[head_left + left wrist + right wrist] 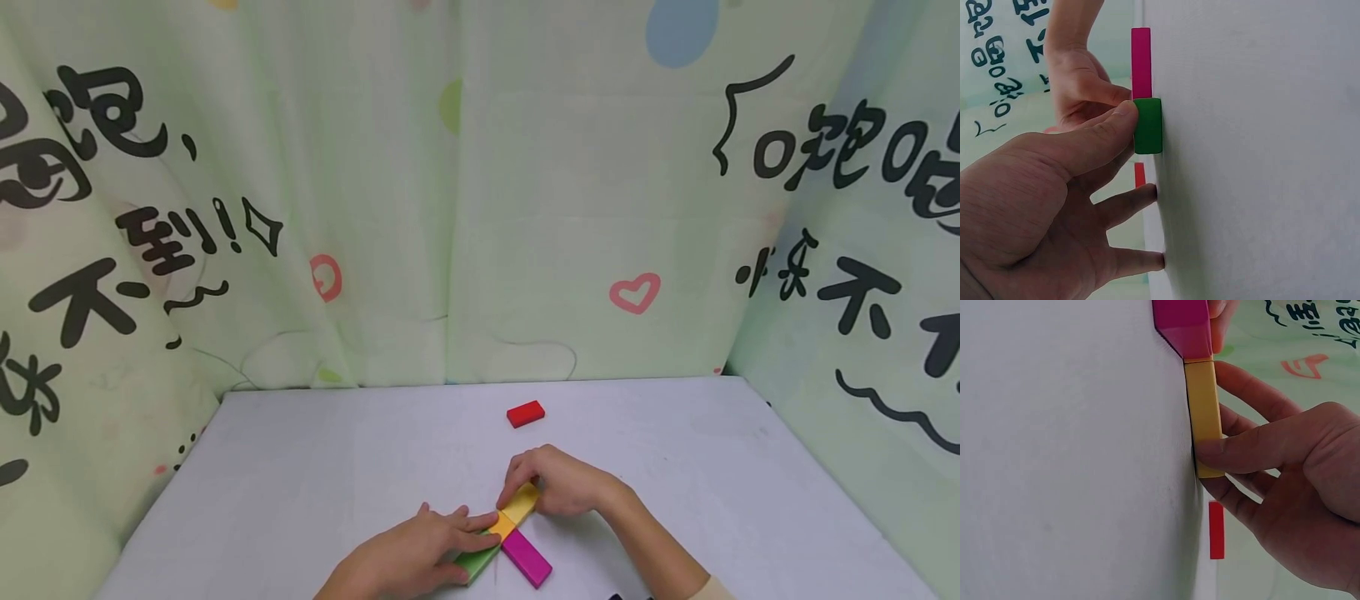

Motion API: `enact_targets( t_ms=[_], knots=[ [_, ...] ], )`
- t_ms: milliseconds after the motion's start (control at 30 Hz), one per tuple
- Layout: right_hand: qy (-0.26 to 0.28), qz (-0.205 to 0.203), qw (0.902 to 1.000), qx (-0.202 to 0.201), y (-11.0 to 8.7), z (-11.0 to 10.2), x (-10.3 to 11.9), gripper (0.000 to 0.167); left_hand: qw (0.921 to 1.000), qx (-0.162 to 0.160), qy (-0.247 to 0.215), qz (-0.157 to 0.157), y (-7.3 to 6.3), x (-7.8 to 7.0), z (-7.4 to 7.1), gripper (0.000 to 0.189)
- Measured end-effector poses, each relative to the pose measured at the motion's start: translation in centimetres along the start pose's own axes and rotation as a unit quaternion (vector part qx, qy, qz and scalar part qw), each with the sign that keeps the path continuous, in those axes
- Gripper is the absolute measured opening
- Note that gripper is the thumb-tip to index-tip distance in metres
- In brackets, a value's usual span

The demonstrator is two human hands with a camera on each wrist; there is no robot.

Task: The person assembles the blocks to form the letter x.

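Note:
On the white table, a green block, a small orange block and a yellow block lie end to end in a slanting row. A magenta block juts from the row's middle toward the near right. My left hand holds the green block, its thumb along the near side and fingers reaching over to the orange one. In the left wrist view the thumb presses the green block. My right hand pinches the yellow block near its far end, thumb on one side, fingers on the other.
A red block lies by itself farther back on the table. Pale printed curtains hang along the back and both sides. Small dark objects peek in at the bottom edge, near the right forearm.

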State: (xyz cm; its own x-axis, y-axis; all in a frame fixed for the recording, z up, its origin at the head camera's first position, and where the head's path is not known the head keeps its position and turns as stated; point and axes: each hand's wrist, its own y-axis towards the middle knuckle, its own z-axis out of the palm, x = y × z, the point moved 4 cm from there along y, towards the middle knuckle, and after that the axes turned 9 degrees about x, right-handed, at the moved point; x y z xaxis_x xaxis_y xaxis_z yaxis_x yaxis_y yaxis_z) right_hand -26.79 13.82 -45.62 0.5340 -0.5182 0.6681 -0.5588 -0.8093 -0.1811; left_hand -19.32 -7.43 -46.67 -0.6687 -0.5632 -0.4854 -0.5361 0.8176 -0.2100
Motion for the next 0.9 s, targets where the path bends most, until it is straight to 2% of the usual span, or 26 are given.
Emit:
enact_targets(
  t_ms=[367,700,900],
  knots=[
    [0.002,0.001,1.0000,0.001,0.05,0.02,0.06,0.055,0.9998,0.011,0.000,-0.017,0.11,-0.01,-0.05,0.056],
    [0.008,0.018,0.9998,0.002,0.06,0.03,0.18,0.054,0.9999,0.009,-0.004,-0.005,0.01,-0.01,0.08,0.056],
    [0.002,0.019,0.9998,0.001,0.05,-0.09,0.25,0.054,0.9998,0.012,-0.007,-0.013,0.03,-0.02,0.01,0.056]
  ],
)
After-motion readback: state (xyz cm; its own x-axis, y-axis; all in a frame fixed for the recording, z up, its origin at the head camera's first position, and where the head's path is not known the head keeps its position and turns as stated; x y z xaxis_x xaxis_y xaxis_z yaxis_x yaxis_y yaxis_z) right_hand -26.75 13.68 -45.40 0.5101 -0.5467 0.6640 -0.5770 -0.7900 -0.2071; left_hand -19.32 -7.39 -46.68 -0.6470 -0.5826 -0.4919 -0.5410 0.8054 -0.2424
